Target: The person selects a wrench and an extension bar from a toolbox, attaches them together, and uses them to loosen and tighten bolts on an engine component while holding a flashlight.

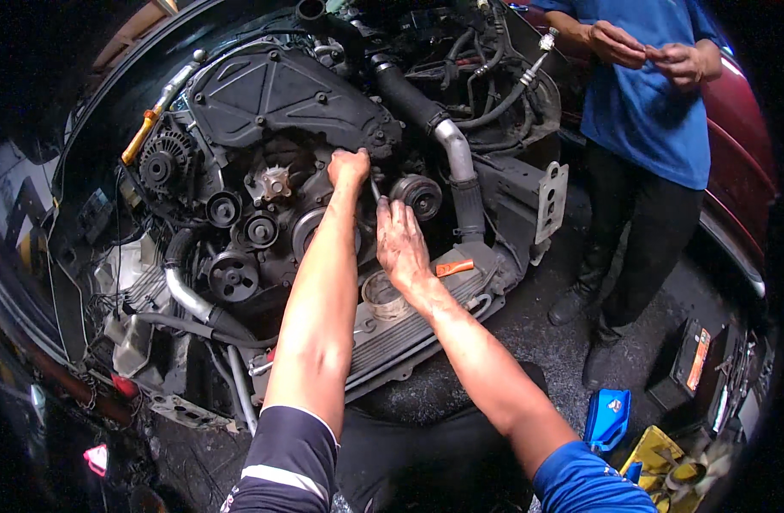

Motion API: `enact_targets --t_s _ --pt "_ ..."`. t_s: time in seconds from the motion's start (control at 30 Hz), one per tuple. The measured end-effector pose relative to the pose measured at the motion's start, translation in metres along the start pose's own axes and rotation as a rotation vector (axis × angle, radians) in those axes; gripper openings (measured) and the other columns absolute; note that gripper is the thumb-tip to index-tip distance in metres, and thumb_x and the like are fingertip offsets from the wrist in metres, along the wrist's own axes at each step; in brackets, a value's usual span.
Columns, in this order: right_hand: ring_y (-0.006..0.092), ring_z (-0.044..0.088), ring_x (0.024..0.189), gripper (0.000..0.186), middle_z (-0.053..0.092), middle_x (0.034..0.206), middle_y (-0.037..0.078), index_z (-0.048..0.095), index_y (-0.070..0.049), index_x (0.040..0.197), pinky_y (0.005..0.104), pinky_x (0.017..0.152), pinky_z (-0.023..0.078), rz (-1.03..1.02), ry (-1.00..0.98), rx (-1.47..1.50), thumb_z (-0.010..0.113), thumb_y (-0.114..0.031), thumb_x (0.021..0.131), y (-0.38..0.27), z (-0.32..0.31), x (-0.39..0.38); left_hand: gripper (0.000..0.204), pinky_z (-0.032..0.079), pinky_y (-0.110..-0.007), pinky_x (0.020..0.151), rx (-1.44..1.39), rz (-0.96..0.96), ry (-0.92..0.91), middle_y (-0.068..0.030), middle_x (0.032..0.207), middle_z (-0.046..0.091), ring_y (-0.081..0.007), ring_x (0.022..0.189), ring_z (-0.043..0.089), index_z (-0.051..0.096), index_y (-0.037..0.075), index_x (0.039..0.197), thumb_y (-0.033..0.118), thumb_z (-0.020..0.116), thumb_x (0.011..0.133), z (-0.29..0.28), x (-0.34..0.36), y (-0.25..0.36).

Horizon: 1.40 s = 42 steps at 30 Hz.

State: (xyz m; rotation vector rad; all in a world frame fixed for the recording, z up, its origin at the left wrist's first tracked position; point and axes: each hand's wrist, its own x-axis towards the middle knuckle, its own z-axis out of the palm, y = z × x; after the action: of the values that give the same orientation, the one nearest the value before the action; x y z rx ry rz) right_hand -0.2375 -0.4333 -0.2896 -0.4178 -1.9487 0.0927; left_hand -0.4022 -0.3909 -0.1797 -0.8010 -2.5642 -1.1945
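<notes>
My left hand (349,168) is closed in a fist at the lower edge of the black engine cover (276,94). Whatever is in its fingers is hidden. A thin metal rod (375,188) shows between my two hands, perhaps a tool handle. My right hand (401,244) has its fingers stretched out and together, the fingertips by the rod's lower end, beside a black ribbed pulley (417,197). To the left of my left hand sits a metal water pump hub (273,182), with a smooth idler pulley (261,229) below it.
An orange-handled tool (454,268) and a round metal ring (381,295) lie on the front radiator frame. An alternator (164,161) is at left. Another person (644,94) in blue stands at right, hands together. A black battery-like box (681,363) and a blue container (608,419) stand on the floor.
</notes>
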Motion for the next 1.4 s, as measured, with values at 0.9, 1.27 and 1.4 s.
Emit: enact_targets --t_s 0.9,1.27,1.4 --pt "0.0368 0.062 0.079 0.031 0.057 0.089 0.017 0.059 -0.008 0.122 0.0448 0.066 0.051 0.076 -0.069 0.341 0.058 -0.013 0.091 0.002 -0.076 -0.082 0.028 0.054 -0.038 0.085 -1.492 -0.172 -0.052 -0.0172 0.11 0.066 -0.0278 0.102 0.066 0.059 -0.001 0.111 0.023 0.049 0.1 -0.078 -0.144 -0.091" --pt "0.032 0.067 0.092 0.036 0.069 0.095 0.021 0.067 -0.001 0.108 0.037 0.082 0.05 0.676 -0.012 0.538 0.059 -0.031 0.09 0.092 -0.084 -0.026 0.035 0.047 -0.047 0.078 0.221 0.166 0.027 -0.0286 0.094 0.065 -0.0464 0.09 0.062 0.06 -0.005 0.105 0.027 0.052 0.098 -0.107 -0.247 -0.216" --pt "0.0368 0.066 0.095 0.038 0.068 0.094 0.024 0.069 0.001 0.102 0.0406 0.085 0.049 0.629 -0.006 0.548 0.059 -0.033 0.088 0.1 -0.07 -0.004 0.038 0.047 -0.047 0.078 0.195 0.118 0.046 -0.0303 0.096 0.065 -0.0462 0.092 0.063 0.06 -0.007 0.107 0.029 0.051 0.099 -0.089 -0.257 -0.224"
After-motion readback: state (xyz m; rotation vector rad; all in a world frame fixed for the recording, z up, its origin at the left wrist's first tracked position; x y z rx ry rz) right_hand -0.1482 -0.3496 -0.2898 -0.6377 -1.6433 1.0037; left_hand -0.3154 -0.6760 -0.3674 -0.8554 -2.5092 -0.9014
